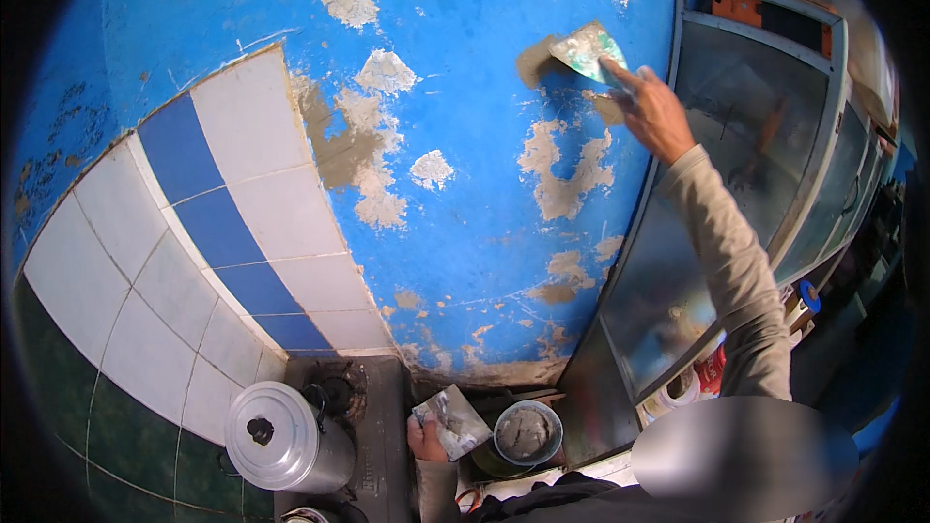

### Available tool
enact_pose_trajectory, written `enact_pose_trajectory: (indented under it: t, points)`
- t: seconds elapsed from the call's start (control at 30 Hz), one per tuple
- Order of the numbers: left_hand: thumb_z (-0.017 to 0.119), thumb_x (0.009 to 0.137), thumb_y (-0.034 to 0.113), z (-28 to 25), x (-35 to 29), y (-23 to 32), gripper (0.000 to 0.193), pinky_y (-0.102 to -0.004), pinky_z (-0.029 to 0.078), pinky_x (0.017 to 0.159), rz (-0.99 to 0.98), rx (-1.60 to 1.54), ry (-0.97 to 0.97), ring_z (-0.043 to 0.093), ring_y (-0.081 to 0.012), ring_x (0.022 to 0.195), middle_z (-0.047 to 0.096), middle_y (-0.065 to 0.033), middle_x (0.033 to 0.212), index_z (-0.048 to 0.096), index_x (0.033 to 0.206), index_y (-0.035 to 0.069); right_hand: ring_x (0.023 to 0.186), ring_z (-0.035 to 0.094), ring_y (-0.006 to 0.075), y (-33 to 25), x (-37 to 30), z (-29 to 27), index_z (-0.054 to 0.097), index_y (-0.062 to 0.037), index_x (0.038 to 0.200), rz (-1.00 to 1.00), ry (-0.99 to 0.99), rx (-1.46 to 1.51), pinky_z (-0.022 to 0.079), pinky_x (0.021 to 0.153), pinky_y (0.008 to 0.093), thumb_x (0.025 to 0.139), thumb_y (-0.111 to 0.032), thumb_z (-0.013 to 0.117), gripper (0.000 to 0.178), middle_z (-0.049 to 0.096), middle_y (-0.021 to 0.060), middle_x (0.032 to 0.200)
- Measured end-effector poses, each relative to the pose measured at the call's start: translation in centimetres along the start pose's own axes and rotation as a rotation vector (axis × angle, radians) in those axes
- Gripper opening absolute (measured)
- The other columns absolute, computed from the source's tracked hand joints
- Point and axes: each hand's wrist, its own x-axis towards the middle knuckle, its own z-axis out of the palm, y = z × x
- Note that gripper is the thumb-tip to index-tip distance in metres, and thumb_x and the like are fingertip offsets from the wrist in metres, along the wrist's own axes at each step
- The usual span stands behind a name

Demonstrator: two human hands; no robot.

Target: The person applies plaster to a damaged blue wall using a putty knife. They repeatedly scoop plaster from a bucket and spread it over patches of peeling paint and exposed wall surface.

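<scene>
Currently R hand (657,118) clasps scraper (587,50) against wall (465,48); L hand (423,438) clasps 2nd blade (453,421) nr bucket (558,442) w/ grey paste (525,432).

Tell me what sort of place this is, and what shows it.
Probably a kitchen, home or commercial unclear: a lidded metal pot on a dark stove, and white and blue wall tiles beside it.
</scene>
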Motion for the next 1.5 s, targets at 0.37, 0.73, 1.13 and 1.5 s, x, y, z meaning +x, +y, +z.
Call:
enact_pose_trajectory:
  t: [0.37, 0.73, 1.13, 1.5]
  points:
    - [0.052, 0.09, 0.017, 0.0, -0.7, 0.1, 0.022, -0.0295, 0.044, 0.08, 0.022, 0.058, 0.045, 0.056, -0.0146, 0.086, 0.062, -0.0067, 0.095, 0.057, 0.102, -0.001, 0.063, 0.06, 0.0347, -8.9, -4.0, 5.6, 0.045, -0.0117, 0.132, 0.098, -0.04, 0.135, 0.051, 0.058, 0.0431, 0.086, -0.018, 0.057, 0.047, 0.055, 0.0209, 0.084]
    - [0.056, 0.083, 0.03, 0.1, -0.3, -0.7, 0.038, -0.0363, 0.048, 0.075, -0.007, 0.178, 0.083, 0.059, -0.0237, 0.079, 0.064, -0.0116, 0.089, 0.059, 0.101, -0.003, 0.068, 0.061, 0.0361, -5.4, -2.3, 2.7, 0.047, -0.014, 0.131, 0.101, -0.004, 0.109, 0.049, 0.062, 0.0445, 0.083, -0.019, 0.058, 0.05, 0.058, 0.0226, 0.087]
    - [0.054, 0.091, 0.024, 1.7, -0.3, -3.5, 0.029, -0.0336, 0.048, 0.075, -0.107, -0.138, -0.001, 0.059, -0.0178, 0.087, 0.062, -0.0085, 0.1, 0.058, 0.109, 0.001, 0.066, 0.057, 0.0072, -7.1, -25.4, 3.4, 0.04, -0.0071, 0.136, 0.32, -1.072, 1.553, 0.048, 0.058, 0.0216, 0.096, -0.016, 0.045, 0.042, 0.063, 0.0037, 0.089]
    - [0.056, 0.089, 0.018, 5.0, -1.0, -9.3, 0.032, -0.032, 0.044, 0.088, -0.388, -0.456, -0.116, 0.057, -0.0186, 0.098, 0.06, -0.0096, 0.107, 0.057, 0.113, -0.002, 0.085, 0.061, 0.0385, -12.8, -38.4, 0.0, 0.059, -0.0056, 0.119, 0.119, -0.726, 1.268, 0.05, 0.076, 0.0433, 0.078, -0.007, 0.056, 0.041, 0.059, 0.023, 0.109]
